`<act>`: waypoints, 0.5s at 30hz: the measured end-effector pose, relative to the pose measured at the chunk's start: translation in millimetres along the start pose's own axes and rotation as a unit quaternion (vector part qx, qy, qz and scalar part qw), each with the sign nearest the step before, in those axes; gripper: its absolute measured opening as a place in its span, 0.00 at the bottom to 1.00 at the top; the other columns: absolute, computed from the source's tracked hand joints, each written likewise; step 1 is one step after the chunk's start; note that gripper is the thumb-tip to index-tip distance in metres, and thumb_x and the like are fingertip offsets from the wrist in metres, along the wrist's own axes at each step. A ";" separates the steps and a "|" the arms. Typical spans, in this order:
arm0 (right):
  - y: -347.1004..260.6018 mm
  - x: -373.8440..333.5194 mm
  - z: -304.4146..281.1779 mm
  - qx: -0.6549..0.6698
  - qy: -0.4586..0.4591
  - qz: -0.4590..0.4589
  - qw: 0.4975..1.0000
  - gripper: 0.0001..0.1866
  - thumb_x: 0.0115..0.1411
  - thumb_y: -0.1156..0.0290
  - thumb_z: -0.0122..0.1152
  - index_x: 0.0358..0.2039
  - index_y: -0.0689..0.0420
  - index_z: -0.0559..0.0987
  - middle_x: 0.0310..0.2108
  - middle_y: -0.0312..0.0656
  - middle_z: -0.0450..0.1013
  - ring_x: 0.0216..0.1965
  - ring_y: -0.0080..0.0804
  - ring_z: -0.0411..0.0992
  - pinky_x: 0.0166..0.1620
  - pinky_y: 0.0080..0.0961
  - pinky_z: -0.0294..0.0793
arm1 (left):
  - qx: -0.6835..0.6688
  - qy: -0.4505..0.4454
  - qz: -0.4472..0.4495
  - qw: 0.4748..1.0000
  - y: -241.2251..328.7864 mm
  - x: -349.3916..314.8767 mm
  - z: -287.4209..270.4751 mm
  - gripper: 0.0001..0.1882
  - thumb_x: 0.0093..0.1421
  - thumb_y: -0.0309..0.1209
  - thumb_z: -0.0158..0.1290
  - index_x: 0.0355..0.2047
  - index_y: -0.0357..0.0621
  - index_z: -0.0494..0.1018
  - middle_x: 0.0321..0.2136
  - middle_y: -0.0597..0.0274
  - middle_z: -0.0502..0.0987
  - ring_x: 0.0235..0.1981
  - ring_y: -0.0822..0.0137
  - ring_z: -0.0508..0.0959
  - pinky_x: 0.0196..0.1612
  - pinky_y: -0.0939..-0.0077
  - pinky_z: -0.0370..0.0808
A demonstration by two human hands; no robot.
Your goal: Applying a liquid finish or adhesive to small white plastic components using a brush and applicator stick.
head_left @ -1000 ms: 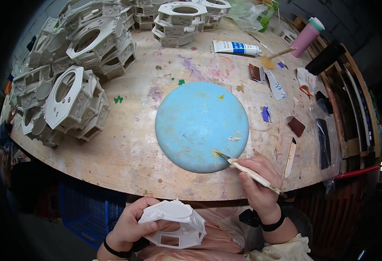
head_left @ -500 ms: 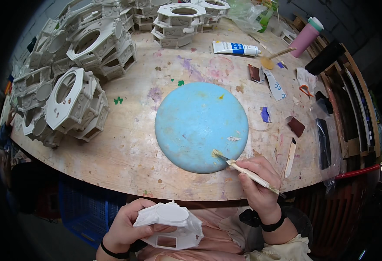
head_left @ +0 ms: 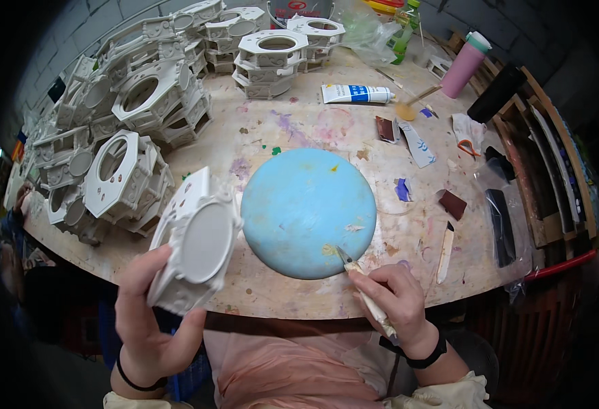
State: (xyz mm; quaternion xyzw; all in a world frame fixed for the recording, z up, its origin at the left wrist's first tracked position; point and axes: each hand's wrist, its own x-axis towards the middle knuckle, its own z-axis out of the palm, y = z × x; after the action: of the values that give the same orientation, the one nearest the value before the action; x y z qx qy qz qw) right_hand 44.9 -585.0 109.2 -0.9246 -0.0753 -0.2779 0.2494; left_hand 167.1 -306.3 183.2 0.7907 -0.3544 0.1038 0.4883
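My left hand [head_left: 153,310] grips a white ornate frame piece [head_left: 211,242], raised and tilted in front of the table's near left part. Its oval flat face shows, and scrollwork runs along its edges. In my right hand [head_left: 398,300] is a small craft knife [head_left: 371,300] with a pale wrapped handle, its thin metal blade pointing up and left. The tip is at a yellowish smear near the lower right rim of a round light-blue domed disc [head_left: 299,204]. Whether the tip touches the disc, I cannot tell.
Stacks of similar white frames [head_left: 146,95] crowd the left and back. A paint-style tube [head_left: 357,93], a pink bottle [head_left: 464,65], brown sandpaper pieces [head_left: 453,203] and a second wrapped-handle blade [head_left: 445,252] lie or stand to the right. A blue disc fills the middle.
My left hand has lifted the white frame from above my lap up beside the disc and turned it. My right hand has shifted slightly left and the knife now points more steeply upward.
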 end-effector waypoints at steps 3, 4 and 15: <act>1.7 -7.7 -12.8 -0.041 -0.051 -0.010 0.998 0.21 0.45 0.76 0.68 0.44 0.55 0.81 0.27 0.39 0.70 0.27 0.34 0.69 0.28 0.28 0.69 | 0.132 -0.055 0.105 0.984 -12.2 23.0 21.7 0.31 0.45 0.20 0.59 0.53 0.33 0.65 0.37 0.48 0.71 0.34 0.54 0.71 0.48 0.63 0.67; 0.2 -5.5 -16.3 -0.042 -0.050 -0.013 0.998 0.21 0.45 0.76 0.68 0.44 0.55 0.81 0.27 0.39 0.70 0.27 0.34 0.69 0.28 0.28 0.69 | 0.181 -0.074 0.127 0.972 -13.5 25.6 24.7 0.30 0.46 0.19 0.57 0.53 0.34 0.65 0.41 0.48 0.70 0.39 0.53 0.71 0.52 0.60 0.64; -7.8 5.4 -26.3 0.210 0.014 0.167 0.963 0.08 0.54 0.80 0.59 0.36 0.61 0.78 0.25 0.43 0.73 0.24 0.35 0.69 0.29 0.27 0.67 | 0.250 -0.088 0.111 0.958 -46.1 29.3 64.9 0.29 0.49 0.20 0.56 0.54 0.41 0.67 0.34 0.56 0.69 0.39 0.54 0.70 0.59 0.53 0.57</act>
State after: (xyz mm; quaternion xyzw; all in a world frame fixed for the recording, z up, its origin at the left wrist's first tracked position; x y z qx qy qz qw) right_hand 34.7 -591.6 134.4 -0.8468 0.0271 -0.2234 0.4820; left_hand 207.1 -362.1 133.4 0.8491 -0.4443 0.1725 0.2276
